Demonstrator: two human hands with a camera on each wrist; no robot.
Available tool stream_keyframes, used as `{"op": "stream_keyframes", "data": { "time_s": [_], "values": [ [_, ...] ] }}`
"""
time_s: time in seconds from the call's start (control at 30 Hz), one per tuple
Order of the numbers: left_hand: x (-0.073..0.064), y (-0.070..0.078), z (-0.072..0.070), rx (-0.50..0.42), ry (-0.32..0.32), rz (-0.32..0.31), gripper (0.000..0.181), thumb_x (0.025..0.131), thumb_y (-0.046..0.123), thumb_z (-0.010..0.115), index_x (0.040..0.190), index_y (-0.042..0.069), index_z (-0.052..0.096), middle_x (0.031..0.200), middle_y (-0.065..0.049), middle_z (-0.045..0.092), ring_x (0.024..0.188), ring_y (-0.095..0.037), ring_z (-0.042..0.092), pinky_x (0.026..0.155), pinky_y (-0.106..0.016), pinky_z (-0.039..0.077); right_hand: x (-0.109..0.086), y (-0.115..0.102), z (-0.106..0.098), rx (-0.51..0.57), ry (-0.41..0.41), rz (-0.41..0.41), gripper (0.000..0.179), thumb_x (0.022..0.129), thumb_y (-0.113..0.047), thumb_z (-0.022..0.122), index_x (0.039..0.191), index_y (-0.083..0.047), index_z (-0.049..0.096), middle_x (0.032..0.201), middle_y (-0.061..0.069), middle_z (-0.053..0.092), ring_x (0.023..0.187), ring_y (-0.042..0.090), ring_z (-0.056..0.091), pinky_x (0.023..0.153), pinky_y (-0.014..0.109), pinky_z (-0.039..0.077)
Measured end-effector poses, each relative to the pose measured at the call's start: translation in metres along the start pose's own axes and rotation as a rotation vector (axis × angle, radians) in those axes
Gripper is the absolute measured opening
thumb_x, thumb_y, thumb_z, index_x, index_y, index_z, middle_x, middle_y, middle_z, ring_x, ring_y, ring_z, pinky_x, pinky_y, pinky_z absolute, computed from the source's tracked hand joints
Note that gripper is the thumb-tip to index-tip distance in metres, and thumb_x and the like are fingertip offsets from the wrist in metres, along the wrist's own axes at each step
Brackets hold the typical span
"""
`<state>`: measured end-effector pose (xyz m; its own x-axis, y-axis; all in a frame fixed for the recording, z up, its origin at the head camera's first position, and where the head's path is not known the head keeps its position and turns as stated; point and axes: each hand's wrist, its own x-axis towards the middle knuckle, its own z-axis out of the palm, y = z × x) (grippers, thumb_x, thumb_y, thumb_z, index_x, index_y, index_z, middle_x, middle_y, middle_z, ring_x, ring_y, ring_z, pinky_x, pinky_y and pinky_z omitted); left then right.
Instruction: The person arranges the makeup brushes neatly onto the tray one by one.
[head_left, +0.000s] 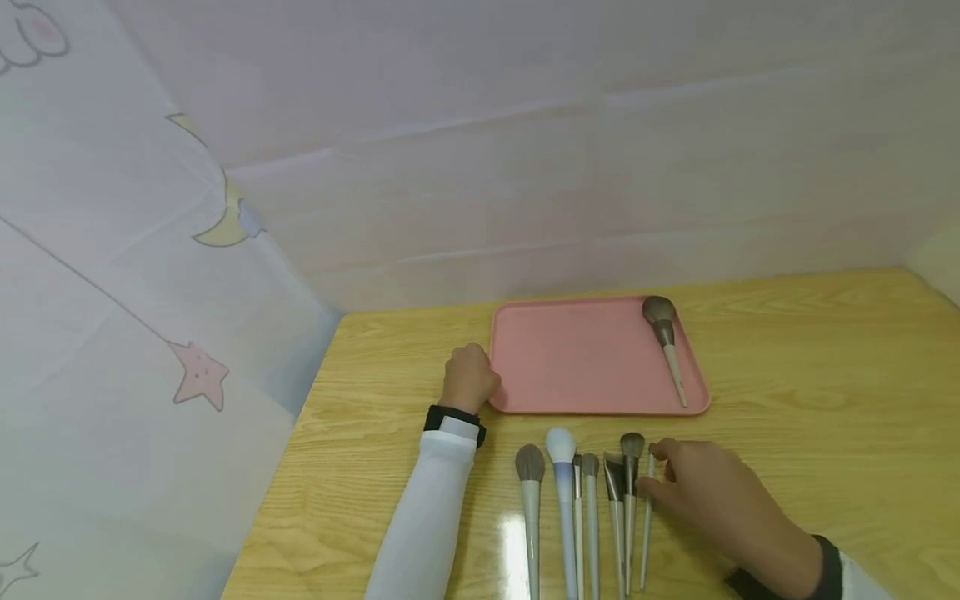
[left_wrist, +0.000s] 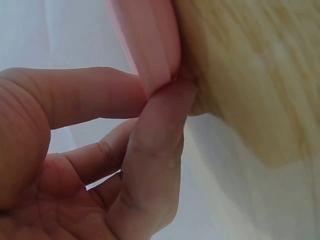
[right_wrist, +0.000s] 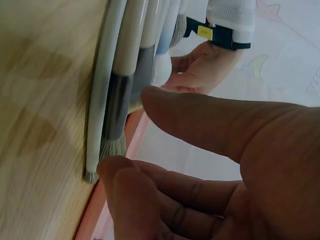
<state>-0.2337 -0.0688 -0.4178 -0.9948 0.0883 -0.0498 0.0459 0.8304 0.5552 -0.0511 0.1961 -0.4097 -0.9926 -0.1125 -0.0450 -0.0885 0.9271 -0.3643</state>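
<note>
My left hand point(head_left: 469, 379) pinches the near left corner of a pink tray point(head_left: 577, 358) between thumb and finger. The pinched tray edge point(left_wrist: 155, 45) shows close up in the left wrist view. Over the right end of a row of makeup brushes, my right hand point(head_left: 712, 492) has thumb and fingers spread apart. Its fingertips point(right_wrist: 112, 172) are right at the tip of a thin makeup brush point(right_wrist: 102, 100), the outermost of the row. Just left of that lies a dark-ferruled brush point(head_left: 632, 475) with grey bristles. A large fluffy brush point(head_left: 664, 333) lies on the tray's right side.
Left along the row lie an angled brush point(head_left: 615, 487), a slim grey brush point(head_left: 592, 508), a white-headed brush point(head_left: 562, 475) and a big grey brush point(head_left: 531, 500). They rest on a wood-grain table point(head_left: 825, 400). A pale printed backdrop point(head_left: 525, 167) stands behind it.
</note>
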Motion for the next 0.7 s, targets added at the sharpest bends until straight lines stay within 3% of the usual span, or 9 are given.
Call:
{"op": "stream_keyframes", "data": {
  "time_s": [0.13,0.37,0.7],
  "values": [
    [-0.0024,0.0008,-0.0017,-0.013,-0.002,-0.007,0.049,0.083,-0.011,0.060,0.052,0.015,0.032,0.051,0.004,0.025,0.044,-0.010,0.028,0.039,-0.023,0.025,-0.0021,-0.0035,0.0068,-0.007,0.003,-0.012,0.029,0.083,-0.030,0.087,0.088,-0.009,0.068,0.070,-0.006,0.059,0.061,0.009,0.052,0.056,0.031,0.047],
    [-0.0046,0.0005,-0.0018,-0.013,0.004,0.009,0.050,0.083,-0.011,0.060,0.051,0.015,0.032,0.051,0.005,0.024,0.044,-0.009,0.026,0.039,-0.023,0.023,-0.0034,0.0021,0.0073,-0.024,-0.036,0.010,0.032,0.082,-0.034,0.088,0.087,-0.010,0.069,0.077,-0.002,0.068,0.067,0.012,0.061,0.060,0.037,0.053],
    [-0.0075,0.0012,-0.0032,-0.038,-0.006,0.017,0.050,0.082,-0.012,0.059,0.051,0.015,0.031,0.051,0.006,0.023,0.044,-0.009,0.025,0.039,-0.023,0.024,-0.0031,0.0044,0.0090,0.010,-0.062,0.033,0.027,0.084,-0.026,0.085,0.079,-0.011,0.063,0.069,-0.004,0.059,0.060,0.012,0.049,0.054,0.032,0.044]
  ]
}}
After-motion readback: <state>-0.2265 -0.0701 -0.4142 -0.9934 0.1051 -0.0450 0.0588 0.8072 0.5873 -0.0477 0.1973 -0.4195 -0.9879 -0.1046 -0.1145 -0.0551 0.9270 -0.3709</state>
